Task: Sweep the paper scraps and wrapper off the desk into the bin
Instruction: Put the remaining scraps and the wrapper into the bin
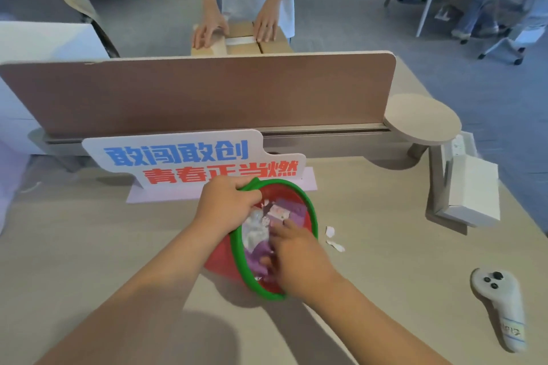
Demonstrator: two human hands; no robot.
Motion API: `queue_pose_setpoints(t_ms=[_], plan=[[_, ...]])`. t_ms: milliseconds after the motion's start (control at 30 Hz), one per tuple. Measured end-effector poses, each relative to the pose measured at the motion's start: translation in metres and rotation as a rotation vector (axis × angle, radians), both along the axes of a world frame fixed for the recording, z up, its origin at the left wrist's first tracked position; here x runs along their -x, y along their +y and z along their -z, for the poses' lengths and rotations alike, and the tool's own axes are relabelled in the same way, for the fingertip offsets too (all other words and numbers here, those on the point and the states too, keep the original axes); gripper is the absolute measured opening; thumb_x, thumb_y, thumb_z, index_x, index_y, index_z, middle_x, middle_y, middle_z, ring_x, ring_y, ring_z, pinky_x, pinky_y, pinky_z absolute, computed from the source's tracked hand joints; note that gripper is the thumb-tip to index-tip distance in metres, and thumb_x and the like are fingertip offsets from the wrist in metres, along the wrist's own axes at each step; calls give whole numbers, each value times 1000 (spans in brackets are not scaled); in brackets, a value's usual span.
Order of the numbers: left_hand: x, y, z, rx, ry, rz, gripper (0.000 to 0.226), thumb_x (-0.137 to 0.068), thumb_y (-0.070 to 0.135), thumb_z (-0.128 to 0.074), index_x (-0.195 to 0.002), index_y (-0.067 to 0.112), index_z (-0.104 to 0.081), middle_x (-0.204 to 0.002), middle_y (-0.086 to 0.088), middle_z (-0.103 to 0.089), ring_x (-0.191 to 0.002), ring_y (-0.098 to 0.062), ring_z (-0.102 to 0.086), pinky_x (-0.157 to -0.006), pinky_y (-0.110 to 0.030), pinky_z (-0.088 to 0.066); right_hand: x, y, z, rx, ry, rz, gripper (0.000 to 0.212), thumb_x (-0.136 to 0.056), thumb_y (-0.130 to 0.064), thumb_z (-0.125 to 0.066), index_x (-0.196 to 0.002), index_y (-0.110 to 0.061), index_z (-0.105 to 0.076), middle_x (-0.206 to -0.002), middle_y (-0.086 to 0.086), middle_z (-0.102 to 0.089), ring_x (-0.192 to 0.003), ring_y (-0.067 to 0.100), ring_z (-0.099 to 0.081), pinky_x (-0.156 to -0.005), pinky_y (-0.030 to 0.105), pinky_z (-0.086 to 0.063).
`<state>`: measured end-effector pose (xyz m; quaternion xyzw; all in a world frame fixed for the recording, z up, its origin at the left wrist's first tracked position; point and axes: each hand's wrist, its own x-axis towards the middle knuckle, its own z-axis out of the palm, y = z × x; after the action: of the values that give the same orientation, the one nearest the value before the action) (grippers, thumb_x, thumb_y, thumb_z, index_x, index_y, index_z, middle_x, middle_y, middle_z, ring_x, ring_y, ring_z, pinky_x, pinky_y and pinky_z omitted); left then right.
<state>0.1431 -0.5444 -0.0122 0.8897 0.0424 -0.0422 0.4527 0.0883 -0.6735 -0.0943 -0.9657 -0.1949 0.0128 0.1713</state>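
A small red mesh bin with a green rim lies tipped on its side on the desk, mouth facing right. My left hand grips its upper rim. My right hand reaches into the mouth, fingers spread over the white, purple and pink paper scraps and a wrapper inside. Two white paper scraps lie on the desk just right of the bin, apart from my right hand.
A white sign with blue and red characters stands behind the bin, before a brown partition. A white controller lies at right. A white box sits by a round shelf. A person's hands rest on a cardboard box.
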Motion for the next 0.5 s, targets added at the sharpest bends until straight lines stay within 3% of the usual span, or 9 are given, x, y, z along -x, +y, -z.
queue_pose_setpoints(t_ms=[67, 133, 267, 333, 400, 500], plan=[[3, 5, -1, 80, 25, 0, 22, -74, 0, -64, -73, 21, -72, -67, -8, -68, -44, 3, -53, -44, -8, -39, -11, 22, 7, 269, 348, -79, 44, -87, -40, -42, -110, -6, -59, -130, 19, -45, -131, 36, -29, -106, 52, -31], [6, 9, 3, 58, 21, 21, 14, -72, 3, -64, -71, 13, -73, -65, -11, -65, -47, -3, -48, -46, -10, -38, -22, 40, 15, 369, 550, -137, 50, -89, -39, -37, -125, -7, -49, -140, 21, -36, -137, 37, -19, -110, 57, -19], [8, 17, 6, 108, 27, -4, 10, -72, 1, -62, -77, 0, -71, -59, -10, -51, -44, -7, -41, -42, -12, -32, -41, 66, 24, 442, 712, -203, 60, -89, -24, -39, -144, -11, -19, -155, 19, -10, -143, 35, -3, -114, 58, -2], [4, 20, 4, 140, 37, -28, 13, -73, 2, -62, -78, 6, -74, -60, -5, -53, -42, -2, -41, -42, -11, -33, -47, 74, 17, 516, 788, -211, 67, -86, -10, -47, -145, -10, -15, -156, 18, -4, -143, 34, 3, -114, 58, 0], [1, 25, 6, 99, 23, -46, 20, -73, 8, -65, -80, 23, -76, -65, 0, -59, -55, -4, -48, -48, -9, -36, -47, 79, 8, 597, 774, -223, 63, -83, -6, -52, -141, -10, -28, -154, 16, -17, -142, 34, -7, -113, 58, -5], [-4, 25, 7, 74, -3, -38, 24, -73, 9, -66, -71, 33, -69, -69, -2, -64, -63, -10, -51, -51, -9, -37, -42, 76, 0, 560, 474, -172, 39, -87, -16, -45, -126, -13, -49, -137, 11, -47, -131, 33, -30, -110, 52, -14]])
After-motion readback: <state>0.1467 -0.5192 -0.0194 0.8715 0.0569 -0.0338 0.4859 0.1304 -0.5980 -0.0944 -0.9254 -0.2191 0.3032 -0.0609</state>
